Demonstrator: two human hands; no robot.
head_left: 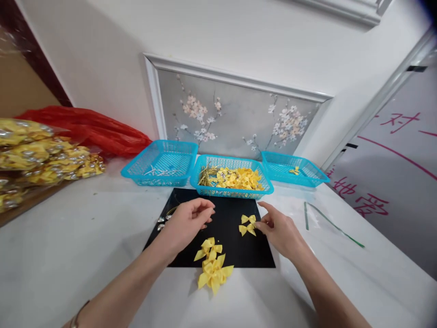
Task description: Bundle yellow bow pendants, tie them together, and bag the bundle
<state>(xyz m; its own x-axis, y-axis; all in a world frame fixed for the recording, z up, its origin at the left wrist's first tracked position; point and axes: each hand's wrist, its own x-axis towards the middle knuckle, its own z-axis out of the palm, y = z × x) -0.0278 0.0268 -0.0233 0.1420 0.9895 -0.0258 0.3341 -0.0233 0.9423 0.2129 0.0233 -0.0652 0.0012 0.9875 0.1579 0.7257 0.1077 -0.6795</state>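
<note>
My left hand (193,217) is over the left half of a black mat (227,209), thumb and fingers pinched together. Whatever may be between those fingertips is too small to make out. Beside its wrist lie several silvery beads (161,222) and a thin gold wire (171,210). At the mat's right side, my right hand (280,229) has its index finger stretched apart from the thumb. Its lower fingertips reach the edge of two small yellow ribbon bows (247,229). A cluster of larger yellow bows (214,272) lies across the mat's front edge.
Behind the mat, a blue basket (232,195) holds yellow bows and gold wire ties. Another blue basket (136,175) with white strips stands left, and a third basket (312,182) right. Bagged yellow bows (51,157) sit far left. Green strips (336,225) lie on the right.
</note>
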